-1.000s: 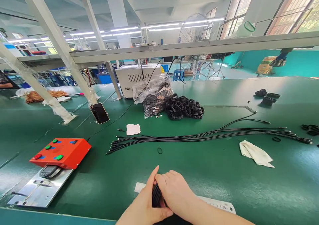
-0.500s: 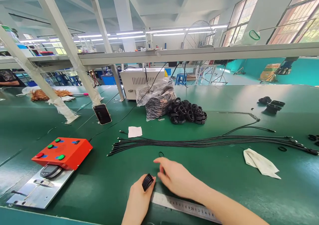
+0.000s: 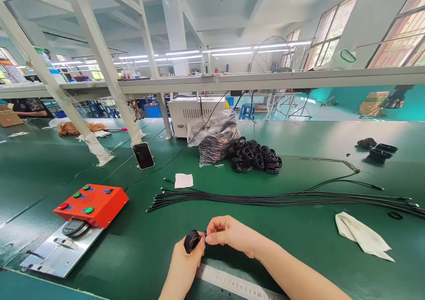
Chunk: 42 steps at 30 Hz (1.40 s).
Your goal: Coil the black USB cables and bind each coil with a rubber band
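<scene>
My left hand point(image 3: 184, 264) holds a small coiled black cable point(image 3: 191, 241) upright in its fingers, just above the mat. My right hand point(image 3: 230, 235) is close beside it, with thumb and forefinger pinching a small black ring point(image 3: 205, 234) against the coil's edge. The ring is mostly hidden by my fingertips. A steel ruler point(image 3: 237, 283) lies on the mat directly below both hands. Neither hand touches it.
Long black cables point(image 3: 282, 199) stretch across the green mat beyond my hands. Further back are a heap of coiled cables point(image 3: 255, 156) and a plastic bag point(image 3: 215, 140). An orange box point(image 3: 91, 204) stands left, a white cloth point(image 3: 363, 235) lies right.
My right hand has moved from the mat to the coil, and the small black ring no longer lies on the mat. Both hands are raised, and the view has shifted slightly.
</scene>
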Available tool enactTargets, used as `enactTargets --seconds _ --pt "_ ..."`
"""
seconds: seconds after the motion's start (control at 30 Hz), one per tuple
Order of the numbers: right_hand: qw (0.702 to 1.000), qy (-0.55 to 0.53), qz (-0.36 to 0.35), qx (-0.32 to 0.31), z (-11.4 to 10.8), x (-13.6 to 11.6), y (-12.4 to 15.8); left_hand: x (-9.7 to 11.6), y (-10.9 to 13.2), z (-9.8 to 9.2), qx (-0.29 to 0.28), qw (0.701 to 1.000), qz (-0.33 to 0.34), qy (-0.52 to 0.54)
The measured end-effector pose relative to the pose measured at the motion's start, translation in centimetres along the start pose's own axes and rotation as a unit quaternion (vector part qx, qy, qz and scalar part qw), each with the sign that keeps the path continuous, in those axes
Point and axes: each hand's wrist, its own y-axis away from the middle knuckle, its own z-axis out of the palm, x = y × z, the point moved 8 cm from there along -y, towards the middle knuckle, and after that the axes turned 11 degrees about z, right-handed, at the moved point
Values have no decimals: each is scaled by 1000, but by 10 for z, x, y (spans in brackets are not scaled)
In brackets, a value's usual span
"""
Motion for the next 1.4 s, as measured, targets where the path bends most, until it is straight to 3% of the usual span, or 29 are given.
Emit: enactTargets --seconds 0.1,0.2,0.33,0.47,0.6,0.7,0.77,0.8,0.9,1.0,1.1,1.23,1.4 --pt "998 -65 3 -19 2 -2 0 1 -3 0 7 1000 -2 6" --pt "989 -118 17 -92 15 -1 1 3 -7 -7 18 1000 -9 15" --pt "987 -37 59 -144 22 8 3 7 -9 -13 12 999 -13 27" --pt "990 104 44 -89 1 0 7 9 -6 -7 -23 1000 -15 8" --pt "975 215 -20 46 -11 -24 19 16 -3 0 -63 998 1 -29" --pt "915 375 -67 131 7 -36 29 24 -1 6 -84 995 27 -52" --pt "871 461 -67 152 19 -35 30 28 2 11 -95 993 39 -56" --pt "864 477 -60 148 22 -33 29 29 3 13 -101 993 42 -53" --pt "902 418 -37 102 17 -26 28 29 7 17 -110 992 43 -32" --pt "943 320 -46 82 5 -29 30 24 8 13 -81 996 2 28" --pt "959 265 -78 64 4 -35 32 17 10 11 -38 984 -70 162" --pt "982 148 -108 44 6 -35 27 19 16 19 -50 966 -112 228" --pt "998 -49 26 1 1 -1 2 28 20 23 -90 966 -87 225"
